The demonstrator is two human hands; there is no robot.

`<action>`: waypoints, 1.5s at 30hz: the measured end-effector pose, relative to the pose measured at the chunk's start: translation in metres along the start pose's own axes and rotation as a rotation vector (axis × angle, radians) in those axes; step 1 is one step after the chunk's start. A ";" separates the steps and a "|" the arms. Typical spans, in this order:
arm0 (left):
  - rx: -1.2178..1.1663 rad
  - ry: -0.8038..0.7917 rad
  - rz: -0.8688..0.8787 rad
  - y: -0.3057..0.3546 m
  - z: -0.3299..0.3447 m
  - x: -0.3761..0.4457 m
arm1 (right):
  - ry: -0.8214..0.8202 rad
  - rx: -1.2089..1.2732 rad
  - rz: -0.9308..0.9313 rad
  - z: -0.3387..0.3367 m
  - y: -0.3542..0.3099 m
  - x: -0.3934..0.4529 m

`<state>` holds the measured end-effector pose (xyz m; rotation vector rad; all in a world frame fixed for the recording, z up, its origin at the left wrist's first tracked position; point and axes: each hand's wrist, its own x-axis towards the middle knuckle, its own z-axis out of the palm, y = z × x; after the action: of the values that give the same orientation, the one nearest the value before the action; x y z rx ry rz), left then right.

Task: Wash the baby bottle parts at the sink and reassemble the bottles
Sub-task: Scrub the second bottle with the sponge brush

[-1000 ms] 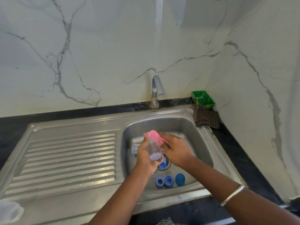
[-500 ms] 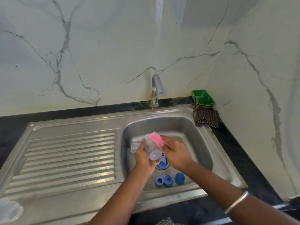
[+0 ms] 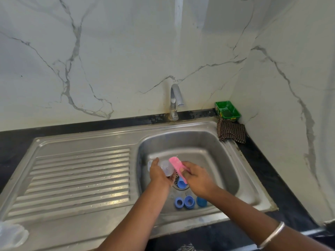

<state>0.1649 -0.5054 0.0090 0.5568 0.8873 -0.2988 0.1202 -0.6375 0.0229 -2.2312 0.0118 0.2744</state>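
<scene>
I have the clear bottle (image 3: 165,168) in my left hand (image 3: 159,175), over the sink (image 3: 228,171) basin just at 10 o'clock of the drain. My fingers are curled round its body, clamped on it. My right hand (image 3: 196,178) pinches the pink sponge (image 3: 176,165), which touches the bottle's end.

I judge the bottle light, stiff thin plastic, not fragile but slippery when wet and soapy, so the grip belongs round the middle of the barrel, not at the rim. Its long axis lies nearly level, running from about 10 o'clock to 4 o'clock; the round end facing the sponge looks like the base, though I cannot tell for sure.

A blue cap (image 3: 181,183) sits on the drain, and 3 blue rings (image 3: 189,202) lie at 6 o'clock of it, apart from my hands.
</scene>
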 end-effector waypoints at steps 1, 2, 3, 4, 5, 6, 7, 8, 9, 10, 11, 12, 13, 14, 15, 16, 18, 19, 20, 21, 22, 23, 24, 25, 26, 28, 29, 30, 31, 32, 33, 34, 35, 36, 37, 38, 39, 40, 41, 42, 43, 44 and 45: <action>0.003 0.018 0.012 -0.001 0.000 0.001 | 0.004 -0.045 -0.035 0.000 0.001 -0.003; 0.006 0.033 0.022 -0.002 0.001 0.002 | 0.010 -0.109 -0.089 0.001 0.001 -0.006; 0.016 0.050 0.027 -0.005 0.002 0.002 | 0.012 -0.183 -0.144 0.002 0.001 -0.007; 0.028 0.066 0.024 -0.007 0.004 0.002 | 0.017 -0.256 -0.176 0.003 0.000 -0.008; 0.036 0.072 0.017 -0.009 0.005 0.000 | 0.032 -0.311 -0.182 0.004 -0.001 -0.008; 0.041 0.069 0.010 -0.010 0.007 -0.001 | 0.054 -0.352 -0.174 0.004 -0.002 -0.008; 0.041 0.067 0.004 -0.010 0.008 -0.002 | 0.071 -0.394 -0.177 0.004 -0.002 -0.007; 0.042 0.067 0.000 -0.008 0.010 -0.002 | 0.073 -0.440 -0.198 0.004 -0.002 -0.007; 0.047 0.070 -0.004 -0.006 0.011 -0.002 | 0.061 -0.487 -0.233 0.004 -0.001 -0.008; 0.054 0.070 -0.011 -0.004 0.011 -0.002 | 0.042 -0.531 -0.272 0.002 0.001 -0.009; 0.063 0.067 -0.020 -0.001 0.012 -0.002 | 0.023 -0.577 -0.308 -0.001 0.004 -0.010; 0.074 0.060 -0.031 0.000 0.011 -0.002 | 0.013 -0.625 -0.332 -0.005 0.007 -0.011; 0.085 0.049 -0.044 0.000 0.011 -0.003 | 0.018 -0.667 -0.347 -0.009 0.009 -0.012; 0.092 0.032 -0.056 -0.002 0.011 -0.004 | 0.040 -0.703 -0.349 -0.013 0.012 -0.013; 0.091 0.012 -0.067 -0.004 0.010 -0.006 | 0.072 -0.728 -0.341 -0.017 0.012 -0.012; 0.084 -0.002 -0.074 -0.007 0.010 -0.008 | 0.106 -0.737 -0.325 -0.020 0.011 -0.012; 0.072 -0.024 -0.080 -0.012 0.012 -0.008 | 0.150 -0.711 -0.308 -0.020 0.006 -0.010; 0.070 -0.036 -0.079 -0.013 0.013 -0.007 | 0.149 -0.693 -0.312 -0.017 0.004 -0.010; 0.073 -0.042 -0.075 -0.012 0.013 -0.006 | 0.131 -0.684 -0.320 -0.015 0.003 -0.011; 0.083 -0.041 -0.068 -0.011 0.013 -0.004 | 0.104 -0.686 -0.328 -0.014 0.003 -0.013; 0.102 -0.032 -0.058 -0.008 0.011 -0.003 | 0.075 -0.698 -0.331 -0.013 0.005 -0.015; 0.130 -0.024 -0.043 -0.006 0.007 -0.001 | 0.055 -0.709 -0.327 -0.014 0.008 -0.017; 0.153 -0.021 -0.028 -0.003 0.002 0.001 | 0.042 -0.713 -0.311 -0.015 0.013 -0.019; 0.173 -0.021 -0.017 -0.001 -0.003 0.003 | 0.039 -0.705 -0.280 -0.016 0.017 -0.020; 0.193 -0.019 -0.013 0.001 -0.008 0.004 | 0.049 -0.680 -0.241 -0.018 0.021 -0.020; 0.251 0.005 -0.017 0.004 -0.015 0.007 | 0.086 -0.575 -0.157 -0.023 0.028 -0.015; 0.297 0.019 -0.019 0.005 -0.019 0.008 | 0.101 -0.509 -0.123 -0.025 0.030 -0.013; 0.359 0.022 -0.021 0.005 -0.021 0.007 | 0.106 -0.448 -0.099 -0.027 0.032 -0.011; 0.436 0.017 -0.022 0.004 -0.024 0.008 | 0.101 -0.396 -0.084 -0.028 0.033 -0.009; 0.518 0.005 -0.024 0.001 -0.026 0.008 | 0.089 -0.357 -0.082 -0.030 0.033 -0.007; 0.602 -0.008 -0.026 -0.002 -0.027 0.009 | 0.073 -0.327 -0.095 -0.032 0.033 -0.006; 0.674 -0.026 -0.020 -0.005 -0.027 0.008 | 0.056 -0.313 -0.117 -0.033 0.032 -0.004; 0.746 -0.046 0.017 -0.009 -0.026 0.008 | 0.040 -0.318 -0.139 -0.035 0.031 -0.002; 0.825 -0.069 0.092 -0.013 -0.025 0.009 | 0.026 -0.339 -0.155 -0.037 0.030 0.001; 0.915 -0.097 0.191 -0.016 -0.023 0.010 | 0.015 -0.368 -0.172 -0.039 0.029 0.005; 1.006 -0.125 0.282 -0.021 -0.020 0.009 | 0.001 -0.393 -0.192 -0.041 0.028 0.009; 1.080 -0.147 0.347 -0.024 -0.017 0.007 | -0.013 -0.414 -0.215 -0.042 0.027 0.013; 1.125 -0.164 0.387 -0.027 -0.014 0.004 | -0.028 -0.427 -0.241 -0.043 0.026 0.015; 1.148 -0.177 0.404 -0.030 -0.011 0.002 | -0.044 -0.433 -0.269 -0.044 0.025 0.017; 1.157 -0.186 0.409 -0.032 -0.008 0.001 | -0.060 -0.444 -0.299 -0.045 0.025 0.018; 1.162 -0.192 0.415 -0.034 -0.005 0.001 | -0.075 -0.459 -0.327 -0.047 0.026 0.019; 1.157 -0.204 0.419 -0.035 -0.003 0.000 | -0.089 -0.478 -0.349 -0.049 0.027 0.020; 1.131 -0.219 0.411 -0.035 -0.002 -0.001 | -0.101 -0.487 -0.364 -0.050 0.029 0.021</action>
<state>0.1468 -0.5335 -0.0032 1.6894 0.3005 -0.4644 0.1470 -0.6928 0.0268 -2.6367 -0.5646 0.2024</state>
